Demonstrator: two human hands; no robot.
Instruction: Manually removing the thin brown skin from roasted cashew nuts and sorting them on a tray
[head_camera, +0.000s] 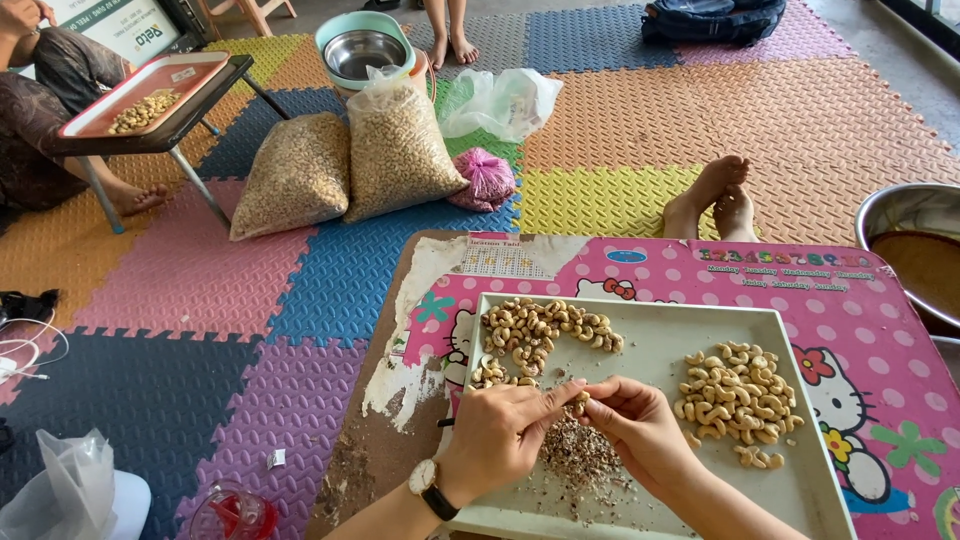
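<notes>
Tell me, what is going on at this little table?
A person's left hand and right hand pinch a single cashew together over a pale tray. Below the hands lies a heap of skin flakes. One pile of cashews sits at the tray's upper left, another pile to the right.

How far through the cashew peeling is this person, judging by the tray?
Done: a paler pile of cashews lies at the tray's right side, with a heap of skin scraps below the hands. In hand: the left hand and right hand pinch one nut between them. Left: a similar-sized pile at the tray's upper left, plus two full sacks on the floor mat.
</notes>
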